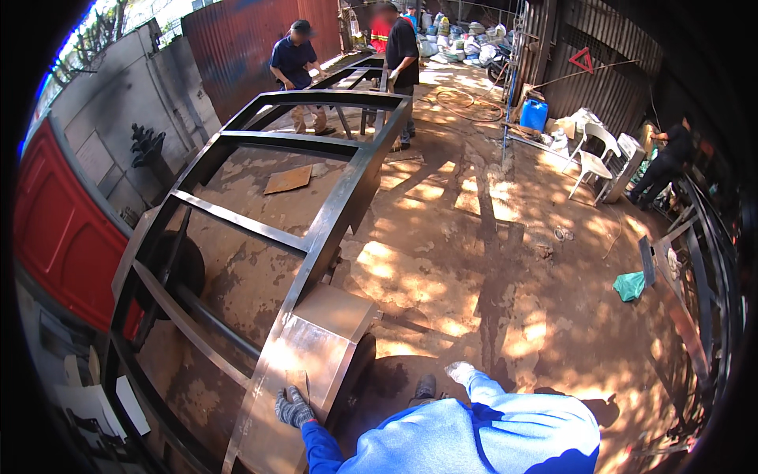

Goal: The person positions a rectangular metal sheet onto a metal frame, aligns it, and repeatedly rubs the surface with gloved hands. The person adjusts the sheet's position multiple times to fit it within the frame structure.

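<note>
My left hand (294,407), in a grey knitted glove, lies on the brown metal fender (304,347) at the near side of a dark steel trailer frame (320,229). Its fingers are apart and it grips nothing. Away from the frame, my right hand (459,372) in a pale glove hangs over the ground, with its fingers loosely extended and nothing visible in it. The frame has several crossbars (241,221) and stretches away from me. Under it, a wheel (181,265) and an axle tube (217,320) show between the bars.
Two people (298,75) (401,63) stand at the frame's far end; another person (667,158) bends at the right. Nearby are a white plastic chair (594,154), a blue jerrycan (534,115) and a green cloth (629,286). A red panel (63,229) leans at the left.
</note>
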A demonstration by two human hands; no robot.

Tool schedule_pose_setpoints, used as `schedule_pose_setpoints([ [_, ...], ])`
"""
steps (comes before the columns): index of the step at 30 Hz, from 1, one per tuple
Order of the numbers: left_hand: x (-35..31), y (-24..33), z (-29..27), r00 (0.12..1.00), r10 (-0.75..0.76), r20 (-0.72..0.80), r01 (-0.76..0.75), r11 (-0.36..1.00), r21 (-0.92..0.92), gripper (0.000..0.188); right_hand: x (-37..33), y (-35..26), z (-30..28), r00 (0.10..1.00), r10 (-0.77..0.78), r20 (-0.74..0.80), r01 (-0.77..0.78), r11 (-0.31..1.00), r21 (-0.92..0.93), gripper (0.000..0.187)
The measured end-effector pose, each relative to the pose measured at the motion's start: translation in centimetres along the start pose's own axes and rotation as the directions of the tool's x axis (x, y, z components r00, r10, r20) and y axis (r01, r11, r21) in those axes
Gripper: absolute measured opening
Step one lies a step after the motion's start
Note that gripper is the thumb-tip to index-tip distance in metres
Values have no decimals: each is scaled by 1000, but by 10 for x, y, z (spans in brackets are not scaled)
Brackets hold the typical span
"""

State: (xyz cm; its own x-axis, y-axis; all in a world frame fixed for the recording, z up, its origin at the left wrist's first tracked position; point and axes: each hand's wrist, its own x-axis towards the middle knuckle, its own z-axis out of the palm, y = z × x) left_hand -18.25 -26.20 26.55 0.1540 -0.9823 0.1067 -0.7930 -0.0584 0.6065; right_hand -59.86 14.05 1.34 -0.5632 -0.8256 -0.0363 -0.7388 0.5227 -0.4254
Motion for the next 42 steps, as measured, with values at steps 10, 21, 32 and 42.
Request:
schedule_pose_setpoints([
  [10, 18, -17, -36, 998, 6, -69, 1, 995, 104, 43, -10, -141, -8, 965, 14, -262, -39, 995, -91, 20],
  [21, 23, -21, -31, 998, -29, -62, 35, 996, 85, 43, -6, -123, -15, 987, 162, -22, -155, 972, 178, 29],
  [32, 33, -38, -24, 986, 27, -163, -7, 993, 121, 48, -37, -128, -95, 716, 254, 650, -62, 951, -304, 32],
  [42, 30, -14, -18, 997, 25, -66, -21, 998, 64, 43, -14, -102, -93, 715, 305, 629, -173, 949, -263, 55],
])
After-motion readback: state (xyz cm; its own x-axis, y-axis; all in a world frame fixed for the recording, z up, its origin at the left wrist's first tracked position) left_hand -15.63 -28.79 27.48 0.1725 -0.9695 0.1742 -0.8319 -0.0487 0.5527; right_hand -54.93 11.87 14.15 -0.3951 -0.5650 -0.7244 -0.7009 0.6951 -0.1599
